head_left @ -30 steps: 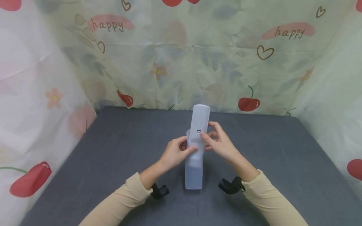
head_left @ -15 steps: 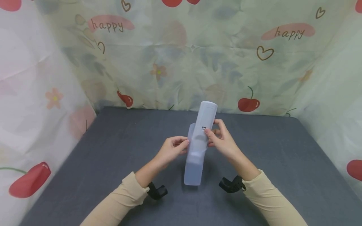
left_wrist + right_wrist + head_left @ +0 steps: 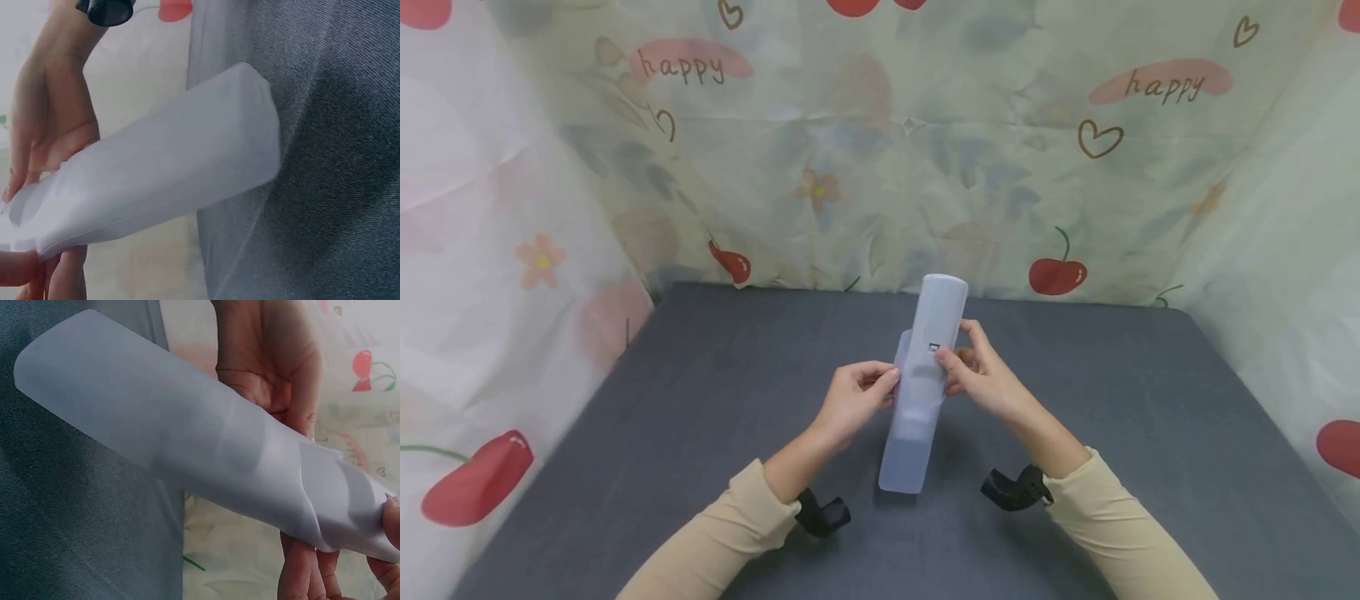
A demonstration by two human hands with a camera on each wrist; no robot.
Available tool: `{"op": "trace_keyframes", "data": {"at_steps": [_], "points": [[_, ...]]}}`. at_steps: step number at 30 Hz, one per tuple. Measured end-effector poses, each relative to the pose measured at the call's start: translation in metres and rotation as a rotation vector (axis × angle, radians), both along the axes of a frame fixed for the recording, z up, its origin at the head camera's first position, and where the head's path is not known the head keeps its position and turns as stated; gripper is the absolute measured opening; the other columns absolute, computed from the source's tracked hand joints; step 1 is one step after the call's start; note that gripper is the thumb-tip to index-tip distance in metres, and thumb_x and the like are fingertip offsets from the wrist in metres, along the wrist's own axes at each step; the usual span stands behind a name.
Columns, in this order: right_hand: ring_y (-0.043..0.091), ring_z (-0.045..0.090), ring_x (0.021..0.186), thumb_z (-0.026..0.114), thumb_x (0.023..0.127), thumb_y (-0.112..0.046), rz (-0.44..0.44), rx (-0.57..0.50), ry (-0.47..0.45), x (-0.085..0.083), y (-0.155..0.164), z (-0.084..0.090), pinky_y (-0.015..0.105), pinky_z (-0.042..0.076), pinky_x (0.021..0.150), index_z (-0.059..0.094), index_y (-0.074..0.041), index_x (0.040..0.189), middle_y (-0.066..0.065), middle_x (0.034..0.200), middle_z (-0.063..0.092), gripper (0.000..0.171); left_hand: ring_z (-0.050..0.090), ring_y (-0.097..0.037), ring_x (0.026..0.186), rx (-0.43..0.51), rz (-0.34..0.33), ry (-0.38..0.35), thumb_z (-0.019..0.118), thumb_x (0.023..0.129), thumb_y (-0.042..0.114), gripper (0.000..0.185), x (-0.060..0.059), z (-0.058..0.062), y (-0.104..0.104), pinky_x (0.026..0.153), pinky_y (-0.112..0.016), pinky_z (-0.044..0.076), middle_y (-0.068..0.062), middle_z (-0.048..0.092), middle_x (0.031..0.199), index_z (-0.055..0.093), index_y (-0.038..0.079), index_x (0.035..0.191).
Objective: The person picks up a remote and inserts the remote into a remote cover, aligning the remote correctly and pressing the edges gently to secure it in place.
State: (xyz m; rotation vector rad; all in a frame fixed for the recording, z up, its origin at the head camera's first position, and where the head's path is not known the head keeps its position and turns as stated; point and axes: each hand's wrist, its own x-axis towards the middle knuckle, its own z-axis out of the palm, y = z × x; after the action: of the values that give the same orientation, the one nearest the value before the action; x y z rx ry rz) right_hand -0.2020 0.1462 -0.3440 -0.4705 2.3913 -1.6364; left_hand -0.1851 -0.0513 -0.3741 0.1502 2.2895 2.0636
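A white remote control (image 3: 942, 312) is held upright and tilted over the table, its back with a small latch facing the head camera. A translucent soft sleeve (image 3: 904, 462) surrounds its lower part and hangs past it, hollow at the bottom. My left hand (image 3: 853, 400) pinches the sleeve's left edge between thumb and fingers. My right hand (image 3: 988, 379) grips the remote from the right, thumb on its back just under the latch. In the left wrist view, the sleeve (image 3: 181, 150) stretches across, hiding part of the fingers. The right wrist view shows the sleeve's wrinkled opening round the remote.
A dark grey cloth-covered table (image 3: 737, 333) lies beneath. Patterned white curtains (image 3: 910, 167) close off the back and both sides. A black wrist mount (image 3: 1017, 487) sits at the right cuff, another mount (image 3: 822, 512) at the left.
My left thumb has moved off the remote's back to the sleeve's edge. The remote and sleeve have tilted to the right, then swung slightly back left and down.
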Motion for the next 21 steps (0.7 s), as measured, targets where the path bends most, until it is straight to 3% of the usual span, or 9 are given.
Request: {"op": "trace_keyframes", "data": {"at_steps": [12, 18, 21], "points": [[0.018, 0.057, 0.079, 0.047, 0.098, -0.029, 0.019, -0.016, -0.012, 0.0021, -0.0048, -0.0068, 0.030, 0.050, 0.072, 0.020, -0.015, 0.135, 0.028, 0.115, 0.055, 0.048, 0.063, -0.011, 0.083, -0.017, 0.017, -0.043, 0.055, 0.093, 0.009, 0.024, 0.0017, 0.0024, 0.0009, 0.076, -0.034, 0.057, -0.022, 0.066, 0.100, 0.065, -0.006, 0.109], [0.019, 0.061, 0.080, 0.051, 0.097, -0.026, -0.040, 0.004, 0.027, 0.0042, -0.0047, -0.0060, 0.031, 0.052, 0.067, 0.027, -0.012, 0.134, 0.028, 0.109, 0.058, 0.046, 0.064, -0.024, 0.102, -0.022, -0.064, -0.067, 0.051, 0.096, 0.017, 0.030, 0.0029, 0.0065, -0.0003, 0.085, -0.038, 0.054, -0.021, 0.064, 0.113, 0.063, -0.005, 0.113], [0.019, 0.063, 0.080, 0.054, 0.095, -0.029, -0.076, 0.015, 0.042, 0.0042, -0.0048, -0.0058, 0.031, 0.053, 0.067, 0.032, -0.012, 0.132, 0.026, 0.105, 0.060, 0.046, 0.066, -0.021, 0.098, -0.081, -0.115, -0.033, 0.056, 0.093, 0.022, 0.031, 0.0020, 0.0078, 0.0008, 0.082, -0.034, 0.055, -0.018, 0.066, 0.111, 0.063, -0.002, 0.111]]}}
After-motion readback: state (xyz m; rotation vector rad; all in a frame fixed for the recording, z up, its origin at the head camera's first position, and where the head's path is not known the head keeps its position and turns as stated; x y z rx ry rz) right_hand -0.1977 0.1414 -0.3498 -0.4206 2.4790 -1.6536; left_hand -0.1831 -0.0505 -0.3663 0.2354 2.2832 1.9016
